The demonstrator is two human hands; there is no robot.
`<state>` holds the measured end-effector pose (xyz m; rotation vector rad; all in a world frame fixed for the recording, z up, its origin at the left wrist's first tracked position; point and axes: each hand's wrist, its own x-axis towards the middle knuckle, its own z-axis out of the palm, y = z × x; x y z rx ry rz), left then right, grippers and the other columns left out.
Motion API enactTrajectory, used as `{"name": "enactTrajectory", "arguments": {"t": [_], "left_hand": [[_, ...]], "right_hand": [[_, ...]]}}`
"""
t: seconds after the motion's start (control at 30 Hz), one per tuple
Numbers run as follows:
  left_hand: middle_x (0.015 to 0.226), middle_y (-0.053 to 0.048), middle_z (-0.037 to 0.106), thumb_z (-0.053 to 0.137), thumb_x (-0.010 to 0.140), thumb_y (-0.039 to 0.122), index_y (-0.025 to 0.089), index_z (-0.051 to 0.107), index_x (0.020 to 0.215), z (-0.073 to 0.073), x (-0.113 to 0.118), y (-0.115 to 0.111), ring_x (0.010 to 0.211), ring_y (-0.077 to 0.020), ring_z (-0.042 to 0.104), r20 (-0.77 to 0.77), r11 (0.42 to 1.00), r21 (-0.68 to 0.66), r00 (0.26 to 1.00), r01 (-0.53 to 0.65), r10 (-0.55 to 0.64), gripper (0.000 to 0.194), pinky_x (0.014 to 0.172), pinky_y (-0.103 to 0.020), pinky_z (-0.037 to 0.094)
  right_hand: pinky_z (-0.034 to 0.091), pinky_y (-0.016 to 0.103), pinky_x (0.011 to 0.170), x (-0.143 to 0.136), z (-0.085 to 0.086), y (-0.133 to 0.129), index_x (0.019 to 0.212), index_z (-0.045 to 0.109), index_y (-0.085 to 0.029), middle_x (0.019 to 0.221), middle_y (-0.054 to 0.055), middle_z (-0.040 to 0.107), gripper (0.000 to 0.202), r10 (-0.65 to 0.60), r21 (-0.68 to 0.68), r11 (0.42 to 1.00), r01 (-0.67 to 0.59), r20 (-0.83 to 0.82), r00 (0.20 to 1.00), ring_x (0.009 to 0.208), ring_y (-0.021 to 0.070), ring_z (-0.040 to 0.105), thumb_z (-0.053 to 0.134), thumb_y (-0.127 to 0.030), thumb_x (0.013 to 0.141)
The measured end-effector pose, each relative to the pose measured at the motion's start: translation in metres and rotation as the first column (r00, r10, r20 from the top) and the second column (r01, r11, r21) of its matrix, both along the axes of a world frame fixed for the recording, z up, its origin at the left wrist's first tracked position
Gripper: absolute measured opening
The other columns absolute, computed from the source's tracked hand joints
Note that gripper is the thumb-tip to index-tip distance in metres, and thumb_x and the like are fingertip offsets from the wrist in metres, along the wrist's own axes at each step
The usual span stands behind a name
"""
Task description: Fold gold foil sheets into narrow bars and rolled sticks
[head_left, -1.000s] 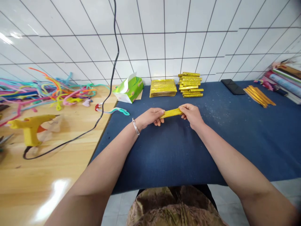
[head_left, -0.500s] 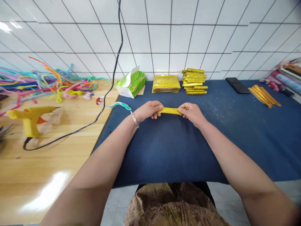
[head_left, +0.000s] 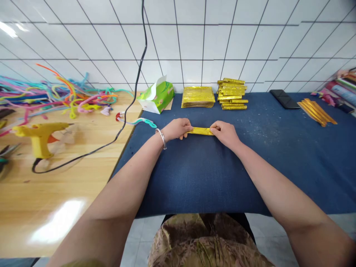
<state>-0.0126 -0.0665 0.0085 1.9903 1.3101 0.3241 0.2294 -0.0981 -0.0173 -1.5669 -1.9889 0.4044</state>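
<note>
A narrow strip of folded gold foil paper (head_left: 200, 131) stretches level between my two hands, just over the dark blue cloth (head_left: 194, 178). My left hand (head_left: 178, 128) pinches its left end, thumb on top; a silver bangle circles that wrist. The right end is gripped between thumb and fingers of my right hand (head_left: 224, 132). Behind the strip lies a flat stack of gold foil sheets (head_left: 198, 97). To the right of that stack, a pile of rolled or folded gold strips (head_left: 232, 94) rests against the wall.
A green tissue box (head_left: 158, 97) stands behind my left hand. On the wooden table to the left are a yellow glue gun (head_left: 41, 137), its black cord (head_left: 116, 137) and colourful pipe cleaners (head_left: 69, 92). A black phone (head_left: 284, 99) and orange-gold strips (head_left: 317, 112) lie at the right.
Both hands still pinch the gold strip in nearly the same place. The strip looks a little flatter and slightly tilted differently; the whole view has shifted a little.
</note>
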Motion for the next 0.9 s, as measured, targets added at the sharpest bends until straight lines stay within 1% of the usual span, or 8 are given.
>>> {"name": "enactTrajectory", "arguments": {"t": [0.2,0.3,0.37,0.47,0.57,0.63,0.8,0.9], "left_hand": [[0.066,0.002,0.063,0.053,0.084,0.04,0.019,0.057,0.081,0.005,0.003,-0.003,0.05,-0.0094,0.056,-0.256,0.993,0.102,0.966,0.056,-0.028,0.022,0.051,-0.02,0.038],[0.073,0.0,0.064,0.057,0.083,0.042,0.021,0.057,0.087,0.004,0.005,-0.003,0.061,-0.0137,0.058,-0.388,0.968,0.24,0.921,0.074,0.026,0.022,0.056,-0.023,0.039],[0.085,-0.003,0.064,0.059,0.082,0.039,0.021,0.057,0.096,0.003,0.007,-0.003,0.074,-0.0165,0.06,-0.406,0.921,0.368,0.913,0.13,0.033,0.023,0.063,-0.025,0.043],[0.105,-0.005,0.06,0.054,0.084,0.021,0.021,0.057,0.105,0.0,0.012,-0.007,0.097,-0.0174,0.058,-0.393,0.812,0.498,0.914,0.306,-0.104,0.021,0.08,-0.026,0.045],[0.109,-0.004,0.057,0.043,0.084,0.006,0.023,0.059,0.109,-0.001,0.019,-0.013,0.104,-0.0158,0.055,-0.444,0.72,0.502,0.857,0.479,-0.262,0.035,0.089,-0.026,0.044],[0.108,-0.005,0.057,0.04,0.084,0.003,0.021,0.061,0.107,-0.001,0.025,-0.018,0.102,-0.0162,0.054,-0.489,0.683,0.491,0.82,0.541,-0.297,0.036,0.091,-0.027,0.044],[0.113,-0.008,0.057,0.037,0.087,0.006,0.018,0.064,0.108,0.002,0.033,-0.033,0.107,-0.0176,0.053,-0.543,0.7,0.475,0.803,0.534,-0.244,0.036,0.093,-0.028,0.044],[0.122,-0.009,0.056,0.034,0.088,0.006,0.016,0.06,0.118,-0.002,0.032,-0.04,0.117,-0.019,0.049,-0.534,0.716,0.484,0.818,0.503,-0.213,0.041,0.097,-0.029,0.043]], "right_hand": [[0.038,0.026,0.068,-0.001,-0.002,0.002,0.086,0.067,-0.023,0.085,0.0,0.068,0.015,0.019,0.004,1.0,-0.019,0.088,0.996,0.077,0.0154,0.058,0.054,-0.03,0.084],[0.037,0.027,0.068,-0.001,-0.002,0.002,0.085,0.066,-0.023,0.087,0.001,0.066,0.014,0.033,0.015,0.999,-0.035,0.149,0.988,0.079,0.016,0.057,0.054,-0.03,0.084],[0.038,0.028,0.069,-0.001,-0.003,0.003,0.086,0.066,-0.022,0.087,0.002,0.065,0.013,0.037,0.016,0.999,-0.041,0.182,0.983,0.08,0.0164,0.056,0.055,-0.029,0.084],[0.04,0.029,0.071,-0.001,-0.004,0.002,0.092,0.065,-0.022,0.089,0.003,0.063,0.014,0.031,0.034,0.999,-0.039,0.206,0.978,0.084,0.0177,0.055,0.056,-0.029,0.084],[0.042,0.033,0.08,-0.003,-0.003,-0.001,0.101,0.065,-0.022,0.098,0.006,0.061,0.018,0.012,0.139,0.989,-0.047,0.243,0.97,0.095,0.021,0.052,0.058,-0.027,0.085],[0.041,0.035,0.085,-0.005,-0.001,-0.004,0.106,0.064,-0.021,0.104,0.008,0.06,0.022,0.026,0.217,0.971,-0.095,0.3,0.954,0.101,0.0232,0.049,0.056,-0.024,0.086],[0.041,0.035,0.087,-0.016,0.006,-0.015,0.114,0.062,-0.019,0.113,0.008,0.062,0.033,0.194,0.195,0.928,-0.318,0.477,0.857,0.102,0.0223,0.048,0.039,-0.011,0.091],[0.042,0.034,0.088,-0.02,0.008,-0.021,0.116,0.061,-0.018,0.113,0.008,0.064,0.035,0.223,0.133,0.93,-0.341,0.533,0.816,0.101,0.0215,0.051,0.038,-0.01,0.091]]}}
